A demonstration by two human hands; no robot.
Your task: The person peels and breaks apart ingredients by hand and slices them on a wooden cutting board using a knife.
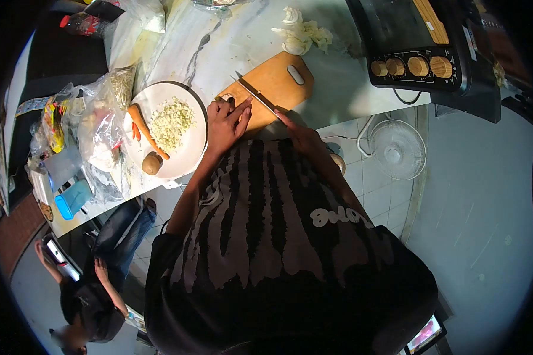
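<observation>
My right hand (302, 135) grips the handle of a kitchen knife (256, 94), its blade lying diagonally over the wooden cutting board (281, 77). My left hand (225, 125) is at the board's left end, fingers bent together around a small brown-and-white piece of food (226, 97), mostly hidden under them; its kind is unclear. Left of that hand, a large white plate (186, 157) holds finely chopped pale-green cabbage (170, 123), a carrot (148, 131), small red chilies (136, 131) and a round brown potato (151, 164).
Torn cabbage leaves (302, 36) lie beyond the board. A black toaster oven (417, 59) stands at the right. Plastic bags (103, 127), a blue-lidded container (72, 199) and a red-capped bottle (83, 25) crowd the left. A fan (395, 151) is below; another person (95, 302) sits lower left.
</observation>
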